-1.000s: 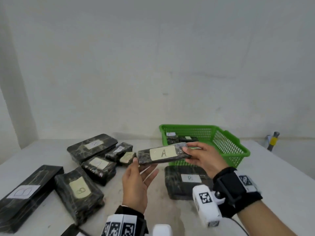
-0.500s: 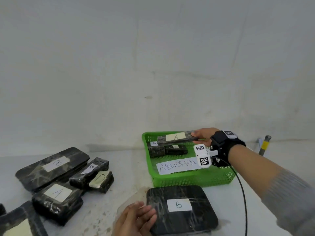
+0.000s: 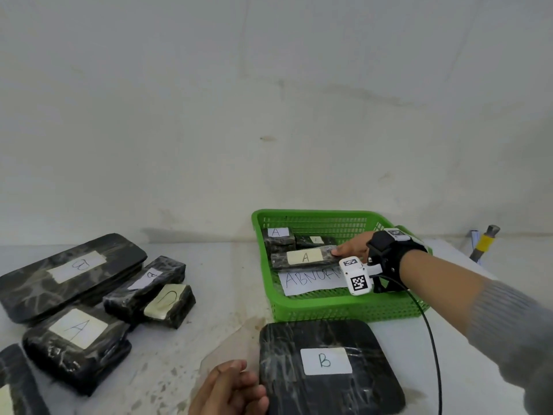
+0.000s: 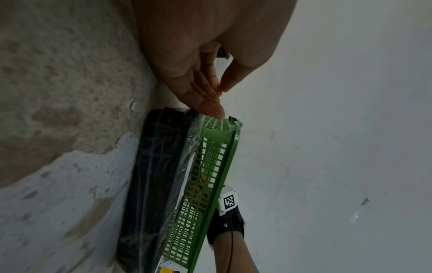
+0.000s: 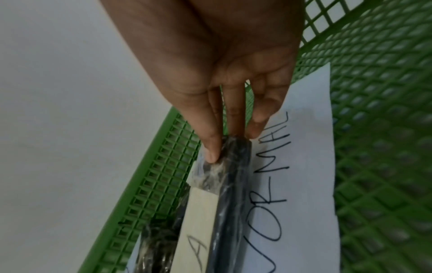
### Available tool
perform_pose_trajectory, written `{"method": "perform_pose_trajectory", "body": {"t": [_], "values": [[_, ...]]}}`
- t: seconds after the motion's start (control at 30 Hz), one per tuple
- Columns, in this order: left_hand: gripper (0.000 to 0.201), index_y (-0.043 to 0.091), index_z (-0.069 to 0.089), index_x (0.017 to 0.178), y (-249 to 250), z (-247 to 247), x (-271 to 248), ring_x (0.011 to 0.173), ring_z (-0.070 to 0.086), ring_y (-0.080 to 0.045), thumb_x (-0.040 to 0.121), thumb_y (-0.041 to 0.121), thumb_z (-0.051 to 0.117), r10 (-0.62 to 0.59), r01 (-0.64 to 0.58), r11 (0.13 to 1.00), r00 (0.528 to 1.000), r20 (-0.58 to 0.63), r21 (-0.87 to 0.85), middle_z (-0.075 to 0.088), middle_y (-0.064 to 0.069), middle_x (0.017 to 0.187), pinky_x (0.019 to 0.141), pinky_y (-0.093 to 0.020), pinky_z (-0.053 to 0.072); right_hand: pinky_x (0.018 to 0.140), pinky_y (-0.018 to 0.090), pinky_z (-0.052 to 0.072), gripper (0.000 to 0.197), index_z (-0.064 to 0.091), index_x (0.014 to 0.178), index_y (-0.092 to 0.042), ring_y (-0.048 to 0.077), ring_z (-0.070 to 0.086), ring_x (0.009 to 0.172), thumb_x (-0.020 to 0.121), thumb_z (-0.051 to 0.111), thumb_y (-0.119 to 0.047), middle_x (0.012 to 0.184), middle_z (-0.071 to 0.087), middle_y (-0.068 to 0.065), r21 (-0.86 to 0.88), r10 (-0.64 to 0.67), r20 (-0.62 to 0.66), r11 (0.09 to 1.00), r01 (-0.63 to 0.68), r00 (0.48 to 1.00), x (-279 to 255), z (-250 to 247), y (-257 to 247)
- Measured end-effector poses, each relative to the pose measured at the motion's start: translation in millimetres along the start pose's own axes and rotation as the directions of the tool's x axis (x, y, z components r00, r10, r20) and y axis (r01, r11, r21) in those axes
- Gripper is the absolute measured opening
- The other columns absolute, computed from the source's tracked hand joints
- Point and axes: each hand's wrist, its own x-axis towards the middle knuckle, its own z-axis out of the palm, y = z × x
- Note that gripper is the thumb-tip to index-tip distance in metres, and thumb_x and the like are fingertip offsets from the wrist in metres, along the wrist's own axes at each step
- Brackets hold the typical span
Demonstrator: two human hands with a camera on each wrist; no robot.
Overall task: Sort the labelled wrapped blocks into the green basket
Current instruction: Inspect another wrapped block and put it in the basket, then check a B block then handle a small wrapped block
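- R hand (image 5: 233, 73) fingertips (image 5: 211, 153) pinching end of long A block (image 3: 303, 257), now lowered inside green basket (image 3: 344, 307) vs held over rim 0.5 s ago; release likely next.
- L hand (image 3: 230, 390) idle, fingers relaxed, by B block (image 3: 329, 366).
- R wrist view only: thumb on top, block over ABNORMAL sheet (image 5: 304, 147).
- Head view only: two A blocks behind it.

Glossy film-wrapped block (image 3: 302, 259), perforated plastic basket (image 3: 344, 307)
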Motion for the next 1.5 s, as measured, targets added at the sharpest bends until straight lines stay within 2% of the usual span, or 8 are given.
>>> {"method": "perform_pose_trajectory", "body": {"t": [0.13,0.27,0.47,0.53,0.63,0.83,1.13,1.5], "values": [[0.022,-0.003,0.054,0.077,1.1,-3.3,-1.6,0.039,0.052,-0.029,0.098,0.005,0.05,0.014,-0.014,1.0,1.0,0.015,0.0,0.048,-0.019,0.069,0.027,-0.025,0.043,0.09,0.022,0.043,0.061,0.044,0.145,-0.008,0.023,0.053,0.125,0.099,0.044,-0.049,0.146,0.049,0.009,-0.194,-0.027,0.046,0.98,0.036,0.999,-14.3,2.3,-7.9],[0.022,-0.001,0.054,0.078,2.8,-3.2,-5.3,0.045,0.048,-0.027,0.098,0.005,0.049,0.005,-0.004,1.0,1.0,0.017,-0.022,0.047,-0.018,0.067,0.028,-0.025,0.044,0.043,0.01,0.043,0.033,0.06,0.09,-0.002,0.011,0.053,0.07,0.097,0.058,-0.035,0.096,0.058,0.006,-0.128,-0.023,0.013,0.991,0.024,1.0,-3.1,7.4,-4.4],[0.022,0.0,0.055,0.076,-0.1,-3.6,-8.5,0.028,0.051,-0.015,0.097,0.004,0.049,0.021,-0.019,0.998,0.999,0.026,-0.067,0.052,-0.012,0.051,0.029,-0.024,0.045,0.033,0.011,0.033,0.043,0.046,0.067,-0.012,0.002,0.045,0.031,0.103,0.044,-0.035,0.032,0.049,-0.007,-0.208,0.026,0.053,0.978,-0.014,0.998,-12.9,10.9,-12.3],[0.023,0.0,0.055,0.076,-0.7,-3.1,-8.5,0.027,0.05,-0.014,0.097,0.003,0.049,0.026,-0.025,0.997,1.0,0.016,-0.076,0.052,-0.008,0.042,0.029,-0.023,0.045,0.038,0.004,0.033,0.034,0.061,0.09,-0.005,0.002,0.049,0.047,0.104,0.043,-0.03,0.049,0.063,-0.004,-0.129,-0.008,0.049,0.992,0.014,0.999,-21.3,7.0,-15.9],[0.023,0.0,0.055,0.075,-1.1,-3.7,-7.1,0.027,0.05,-0.014,0.098,0.002,0.049,0.039,-0.037,0.996,0.999,0.018,-0.076,0.052,-0.007,0.041,0.029,-0.023,0.044,0.042,0.003,0.035,0.033,0.048,0.136,-0.011,-0.006,0.048,0.042,0.105,0.04,-0.02,0.084,0.061,0.003,-0.01,-0.049,0.071,0.999,0.05,0.996,-29.5,-1.3,-20.2],[0.022,0.0,0.055,0.075,-3.6,-3.3,-8.9,0.03,0.052,-0.014,0.096,-0.001,0.049,0.075,-0.074,0.994,0.997,0.016,-0.078,0.052,-0.008,0.045,0.031,-0.021,0.046,0.057,0.026,0.035,0.02,0.053,0.076,-0.005,0.013,0.042,0.056,0.096,0.057,-0.006,0.052,0.058,-0.002,0.404,-0.023,0.1,0.914,-0.019,0.995,-55.5,-6.8,-26.2],[0.022,0.003,0.057,0.076,10.2,-18.9,-47.4,0.048,0.052,-0.018,0.096,-0.001,0.05,0.138,-0.141,0.99,0.985,0.1,0.021,0.053,-0.009,0.058,0.043,-0.023,0.051,0.034,0.015,0.043,0.016,0.055,0.078,0.002,0.014,0.049,0.04,0.094,0.055,0.004,0.071,0.053,0.011,0.818,-0.22,0.012,0.563,0.117,0.975,-152.9,39.2,-40.9],[0.008,0.0,0.059,0.089,79.3,-160.3,-126.9,0.056,0.058,-0.018,0.095,0.002,0.053,0.425,-0.428,0.9,0.904,0.047,0.088,0.059,-0.01,0.068,0.051,-0.022,0.054,0.041,0.019,0.049,0.01,0.058,0.085,-0.004,0.018,0.051,0.055,0.091,0.066,-0.007,0.073,0.058,0.012,0.737,-0.402,0.2,0.663,0.133,0.894,-265.7,184.2,-82.7]]}}
